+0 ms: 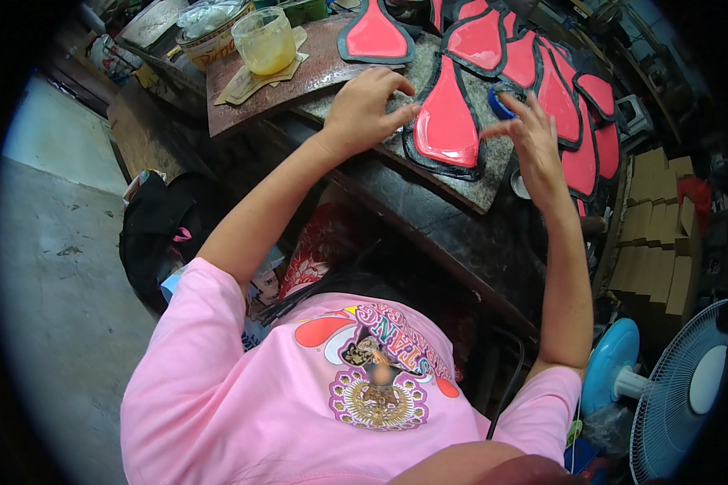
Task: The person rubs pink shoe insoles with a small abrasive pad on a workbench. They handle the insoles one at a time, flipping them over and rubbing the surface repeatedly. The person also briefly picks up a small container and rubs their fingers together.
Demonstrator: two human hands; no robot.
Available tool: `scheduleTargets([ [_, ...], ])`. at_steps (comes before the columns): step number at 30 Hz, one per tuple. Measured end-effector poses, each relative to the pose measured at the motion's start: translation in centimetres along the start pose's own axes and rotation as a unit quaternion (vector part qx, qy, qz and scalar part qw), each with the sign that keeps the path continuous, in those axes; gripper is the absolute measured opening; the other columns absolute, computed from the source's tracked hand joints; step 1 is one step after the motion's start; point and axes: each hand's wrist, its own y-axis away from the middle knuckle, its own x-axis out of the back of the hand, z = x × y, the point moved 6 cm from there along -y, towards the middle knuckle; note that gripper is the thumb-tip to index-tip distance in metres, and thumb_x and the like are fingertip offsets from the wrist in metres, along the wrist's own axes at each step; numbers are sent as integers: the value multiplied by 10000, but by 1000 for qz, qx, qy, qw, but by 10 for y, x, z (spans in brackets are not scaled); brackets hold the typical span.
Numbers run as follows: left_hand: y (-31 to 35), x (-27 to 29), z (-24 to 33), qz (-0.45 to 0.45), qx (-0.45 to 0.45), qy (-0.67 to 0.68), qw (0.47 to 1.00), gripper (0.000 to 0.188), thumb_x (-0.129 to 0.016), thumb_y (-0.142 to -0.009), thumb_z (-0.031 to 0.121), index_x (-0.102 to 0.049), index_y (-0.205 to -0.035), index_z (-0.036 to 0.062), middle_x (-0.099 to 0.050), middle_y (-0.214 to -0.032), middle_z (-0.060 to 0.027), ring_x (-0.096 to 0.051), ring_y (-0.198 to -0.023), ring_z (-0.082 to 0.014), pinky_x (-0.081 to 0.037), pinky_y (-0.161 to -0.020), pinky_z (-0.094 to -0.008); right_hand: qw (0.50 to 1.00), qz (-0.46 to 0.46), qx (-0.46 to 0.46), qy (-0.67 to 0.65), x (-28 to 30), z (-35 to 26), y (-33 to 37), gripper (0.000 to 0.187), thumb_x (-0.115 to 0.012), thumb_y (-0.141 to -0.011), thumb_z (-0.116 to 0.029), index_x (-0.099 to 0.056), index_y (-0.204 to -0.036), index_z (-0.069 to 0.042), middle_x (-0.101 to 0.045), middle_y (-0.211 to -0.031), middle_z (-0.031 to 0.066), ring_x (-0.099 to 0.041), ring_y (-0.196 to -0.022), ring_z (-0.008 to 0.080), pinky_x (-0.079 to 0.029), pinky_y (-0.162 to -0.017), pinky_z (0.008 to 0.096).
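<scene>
Stone worktop (pixel 453 174), speckled, runs diagonally across the upper frame, with a reddish-brown slab (pixel 299 77) at its left end. A row of red pieces with black borders (pixel 558 97) is laid overlapping along the worktop toward the right. Nearest one, the red piece (pixel 446 121), lies flat at the front edge of the worktop, between both hands. Fan (pixel 679 400) with blue base stands at lower right; stacked cardboard boxes (pixel 655 242) are just above it. Black bag (pixel 158 234) sits on the floor at left.

Plastic cup (pixel 264 40) of yellowish stuff sits on the slab, on paper scraps.

Left hand (pixel 368 105): palm down on the worktop, fingers spread, fingertips touching the red piece's left border. Not gripping, just pressing.

Right hand (pixel 530 137): raised just right of the piece, fingers loosely open, nothing clearly held. Small blue round object (pixel 501 101) is just behind its fingertips; contact can't be told.
</scene>
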Motion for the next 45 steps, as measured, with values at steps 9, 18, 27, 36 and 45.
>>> scheduleTargets([
  [9, 9, 3, 19, -6, -76, -23, 997, 252, -700, -861, 314, -707, -1046, 144, -653, -1091, -58, -600, -1059, -267, -503, -910, -387, 924, -72, 49, 372, -62, 26, -95, 631, -336, -999, -663, -608, -1391, -251, -374, -1602, 120, -183, -1546, 306, -77, -1214, 629],
  [18, 10, -1, 23, -10, -85, -32, 996, 179, -705, -853, 288, -727, -964, 150, -658, -1083, -48, -602, -1034, -255, -508, -897, -383, 915, -75, 129, 375, -30, -17, -22, 681, -375, -980, -674, -637, -1354, -169, -468, -1541, 73, -275, -1511, 293, -94, -1195, 659],
  [27, 9, -4, 10, -8, 6, -77, 997, 303, -664, -900, 396, -722, -933, 100, -660, -1085, -62, -605, -1045, -273, -484, -918, -398, 975, -26, 46, 217, -12, -38, -7, 464, -546, -967, -524, -757, -1011, -113, -700, -1190, 95, -529, -1296, 329, -273, -1120, 633],
  [36, 4, -8, 22, -147, 137, -87, 976, 542, -770, -739, 475, -700, -1051, 36, -612, -1192, -128, -531, -1171, -317, -441, -1003, -423, 996, 45, 14, 80, -22, -34, 14, 519, -683, -912, -431, -607, -1288, -82, -700, -1123, 125, -615, -1168, 330, -287, -1118, 614],
  [45, -5, -8, 30, -220, 156, -109, 957, 565, -793, -667, 396, -662, -1081, 35, -569, -1173, -138, -502, -1177, -322, -433, -978, -426, 965, 54, -107, -232, -19, -23, 14, 641, -748, -919, -258, -487, -1470, -61, -710, -1118, 156, -665, -1050, 183, -501, -936, 356],
])
